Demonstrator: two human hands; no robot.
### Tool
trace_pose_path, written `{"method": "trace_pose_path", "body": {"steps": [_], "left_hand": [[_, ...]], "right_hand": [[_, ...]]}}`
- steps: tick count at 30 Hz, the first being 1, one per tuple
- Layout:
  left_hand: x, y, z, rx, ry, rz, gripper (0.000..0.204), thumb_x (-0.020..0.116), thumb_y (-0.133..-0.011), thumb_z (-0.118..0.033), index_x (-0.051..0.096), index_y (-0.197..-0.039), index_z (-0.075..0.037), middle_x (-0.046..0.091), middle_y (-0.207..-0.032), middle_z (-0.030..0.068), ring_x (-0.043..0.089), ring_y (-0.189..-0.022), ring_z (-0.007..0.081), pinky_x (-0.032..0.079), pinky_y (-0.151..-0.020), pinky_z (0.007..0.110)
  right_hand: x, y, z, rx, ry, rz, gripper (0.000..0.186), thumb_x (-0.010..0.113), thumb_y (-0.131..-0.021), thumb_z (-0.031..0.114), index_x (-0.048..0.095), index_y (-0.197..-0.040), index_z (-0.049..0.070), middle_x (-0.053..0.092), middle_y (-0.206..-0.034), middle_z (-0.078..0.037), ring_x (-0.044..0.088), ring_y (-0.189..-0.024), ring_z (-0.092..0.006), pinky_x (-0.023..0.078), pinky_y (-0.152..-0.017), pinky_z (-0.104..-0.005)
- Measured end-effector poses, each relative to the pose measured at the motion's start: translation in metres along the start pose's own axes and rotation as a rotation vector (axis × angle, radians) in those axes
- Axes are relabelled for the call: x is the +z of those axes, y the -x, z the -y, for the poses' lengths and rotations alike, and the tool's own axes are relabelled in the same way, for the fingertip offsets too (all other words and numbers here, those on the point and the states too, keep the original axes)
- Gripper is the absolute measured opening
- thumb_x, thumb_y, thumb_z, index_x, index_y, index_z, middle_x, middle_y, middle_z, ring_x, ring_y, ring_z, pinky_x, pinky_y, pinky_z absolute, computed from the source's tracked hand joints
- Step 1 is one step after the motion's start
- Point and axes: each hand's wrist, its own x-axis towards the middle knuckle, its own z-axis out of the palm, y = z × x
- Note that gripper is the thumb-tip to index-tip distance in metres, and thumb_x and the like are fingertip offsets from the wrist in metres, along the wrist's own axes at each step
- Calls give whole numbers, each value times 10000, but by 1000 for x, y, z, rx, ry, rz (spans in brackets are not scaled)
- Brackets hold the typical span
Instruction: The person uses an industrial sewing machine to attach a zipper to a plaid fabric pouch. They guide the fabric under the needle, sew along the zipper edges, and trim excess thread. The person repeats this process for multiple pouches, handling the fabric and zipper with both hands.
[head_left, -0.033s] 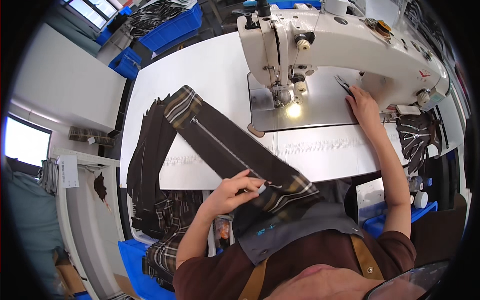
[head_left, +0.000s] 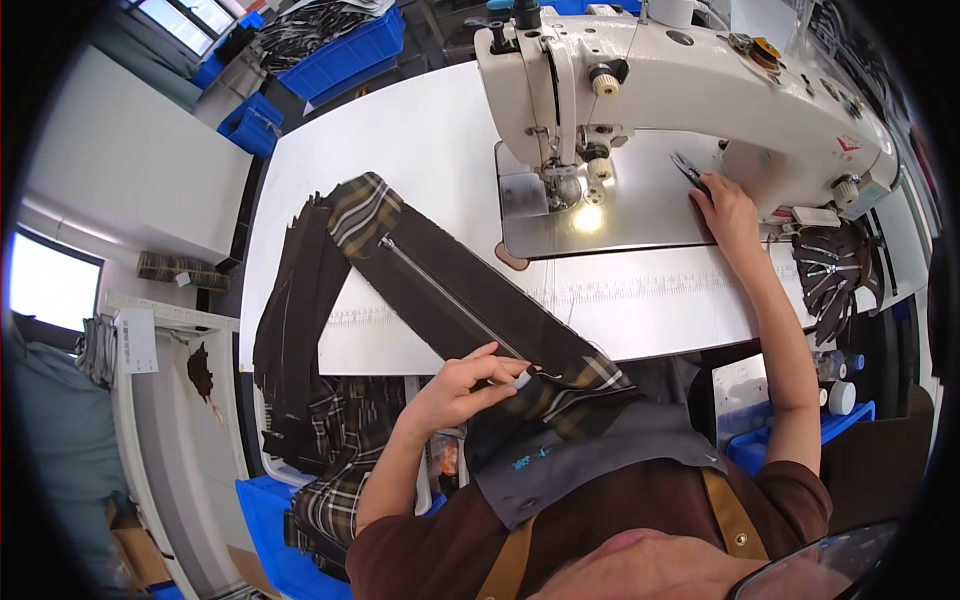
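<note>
1. At table edge, nearest the body: left hand (head_left: 462,385), fingers (head_left: 497,365) curled and pinched onto the near end of a dark brown fabric strip (head_left: 470,295), close to the metal pull of its zipper (head_left: 450,298).
2. Strip laid diagonally across the white table (head_left: 400,140); plaid lining folded back at the far end (head_left: 362,208) and again at the near end, by the lap.
3. Farther left: stack of similar dark strips (head_left: 290,330), draped over the table's left edge down toward plaid pieces in a blue bin (head_left: 265,520).
4. On the machine bed, well apart from the strip: right hand (head_left: 725,205), fingertips (head_left: 700,192) touching small black snips (head_left: 685,168); whether closed around them cannot be told.
5. Behind that hand: white sewing machine (head_left: 720,90), needle lamp (head_left: 586,217) lit over the grey bed plate (head_left: 630,215).
6. Right of the table: bundle of dark zippers (head_left: 835,270).
7. Far corner, upper left: blue crates (head_left: 340,45) with dark material.
</note>
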Motion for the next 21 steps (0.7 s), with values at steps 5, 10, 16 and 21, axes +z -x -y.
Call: {"method": "trace_pose_path", "body": {"steps": [5, 10, 16, 21], "left_hand": [[6, -6, -2, -10, 31, -175, 107, 605, -855, -74, 628, -938, -10, 666, -952, 74, 597, -883, 121, 381, -936, 328], [22, -9, -3, -2, 83, -297, 126, 584, -880, -84, 643, -949, 4, 585, -810, 29, 515, -749, 76, 407, -703, 215], [32, -1, -6, 9, -36, -343, 146, 548, -890, -104, 639, -957, -12, 690, -990, 97, 638, -962, 180, 212, -1093, 459], [32, -5, -4, 9, -5, -346, 144, 552, -885, -109, 641, -949, -16, 692, -986, 93, 634, -979, 181, 210, -1092, 462]], "right_hand": [[-1, -13, 11, -193, 51, -182, 124, 589, -840, 134, 583, -913, 33, 574, -796, -127, 577, -774, -324, 485, -689, -407], [-6, -4, 26, -273, -57, -183, 136, 552, -841, 68, 594, -967, 36, 593, -815, -130, 582, -749, -320, 481, -668, -398], [-71, 52, 140, -252, -724, 279, 188, 628, -845, 165, 597, -998, 60, 630, -772, -115, 625, -691, -283, 483, -595, -350], [-72, 50, 156, -612, -399, 211, 264, 706, -774, 193, 577, -971, 74, 595, -724, -42, 596, -617, -225, 458, -571, -324]]}}
